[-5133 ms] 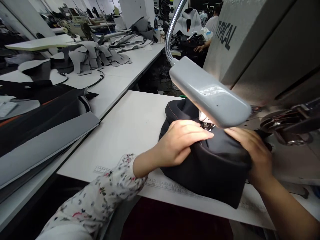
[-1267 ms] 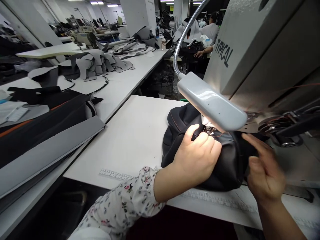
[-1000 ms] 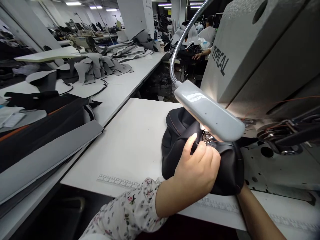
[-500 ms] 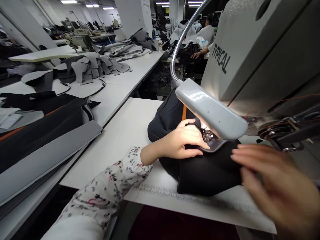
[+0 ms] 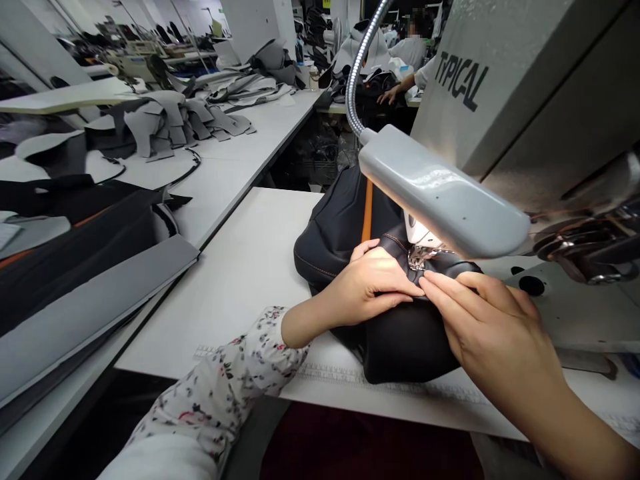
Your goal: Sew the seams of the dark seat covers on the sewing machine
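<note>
A black padded cover [image 5: 333,237] with an orange strip [image 5: 367,212] lies bunched under the presser foot [image 5: 417,259] of a sewing machine [image 5: 500,87]. My left hand [image 5: 377,283] presses and grips its edge just left of the foot, thumb and fingers drawn together on the material. From the right, my right hand [image 5: 487,310] holds the same cover directly in front of the foot, its fingertips close to those of my left hand. The needle tip is too small to make out.
A grey lamp [image 5: 440,190] on a flexible metal neck hangs over the work. Dark and grey pieces [image 5: 95,233] cover the side table [image 5: 235,163] at left. A ruler strip [image 5: 335,373] runs along the front edge. Further back, another person's hand [image 5: 393,93] rests on dark material.
My right hand has moved left from beyond the cover onto the material at the foot. My left hand stays on the cover. The view has shifted slightly.
</note>
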`<state>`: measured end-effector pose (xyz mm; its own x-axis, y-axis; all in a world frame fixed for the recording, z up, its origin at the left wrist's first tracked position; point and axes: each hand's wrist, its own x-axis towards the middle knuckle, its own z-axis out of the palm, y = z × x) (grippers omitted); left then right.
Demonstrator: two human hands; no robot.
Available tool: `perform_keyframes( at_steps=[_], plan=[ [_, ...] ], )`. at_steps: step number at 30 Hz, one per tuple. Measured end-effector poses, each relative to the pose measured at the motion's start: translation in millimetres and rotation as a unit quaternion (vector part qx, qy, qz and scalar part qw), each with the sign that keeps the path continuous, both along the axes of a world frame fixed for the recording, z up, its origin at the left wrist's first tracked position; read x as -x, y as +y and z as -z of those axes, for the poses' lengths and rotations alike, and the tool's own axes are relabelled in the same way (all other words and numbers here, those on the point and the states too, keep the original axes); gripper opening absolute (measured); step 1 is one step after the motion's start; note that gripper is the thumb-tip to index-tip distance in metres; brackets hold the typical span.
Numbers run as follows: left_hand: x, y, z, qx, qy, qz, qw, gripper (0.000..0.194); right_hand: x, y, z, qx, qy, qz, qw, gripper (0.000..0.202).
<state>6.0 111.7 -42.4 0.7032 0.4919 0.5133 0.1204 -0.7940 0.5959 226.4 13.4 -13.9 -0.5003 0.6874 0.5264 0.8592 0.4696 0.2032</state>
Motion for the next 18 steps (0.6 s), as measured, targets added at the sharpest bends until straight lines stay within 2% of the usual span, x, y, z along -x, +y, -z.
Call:
perform_keyframes(
  at_steps=[11,18],
  plan=[
    [-15.7,-23.4,21.5,-0.100,-0.065,-0.132,0.984,0.022,-12.8,12.3,14.8,-0.029,0.019,-0.006,0.999,0.036],
    [-29.5,-38.8,32.7,-0.122,-0.048,-0.229,0.964,0.029,-22.9,27.2,20.8,-0.071,0.024,-0.037,0.996,0.037]
  ],
)
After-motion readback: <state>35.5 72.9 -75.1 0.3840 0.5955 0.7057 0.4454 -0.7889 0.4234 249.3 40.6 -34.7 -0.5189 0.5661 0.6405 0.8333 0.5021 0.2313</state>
